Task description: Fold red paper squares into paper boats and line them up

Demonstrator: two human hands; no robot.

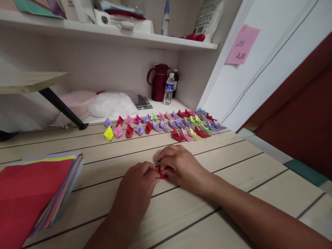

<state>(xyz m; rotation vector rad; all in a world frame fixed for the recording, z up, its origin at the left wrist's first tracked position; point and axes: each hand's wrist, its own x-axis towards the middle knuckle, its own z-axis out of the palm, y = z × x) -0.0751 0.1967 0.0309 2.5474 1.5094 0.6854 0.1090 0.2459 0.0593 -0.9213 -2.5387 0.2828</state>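
Observation:
My left hand (pixel 137 185) and my right hand (pixel 178 166) meet at the middle of the wooden table (pixel 233 173), fingers pinched together on a small piece of red folded paper (pixel 161 175) that lies on the tabletop. Most of the paper is hidden under my fingers. Beyond my hands stand rows of several small folded paper boats (pixel 166 125) in yellow, pink, red, purple and green. A stack of coloured paper sheets (pixel 36 193) with a red sheet on top lies at the left front.
Behind the boats, a dark red jug (pixel 158 81), a water bottle (pixel 169 88) and a white plastic bag (pixel 111 103) sit on a white ledge. A shelf (pixel 103 34) above holds boxes and a glue bottle. A pink note (pixel 242 44) hangs on the white door at right.

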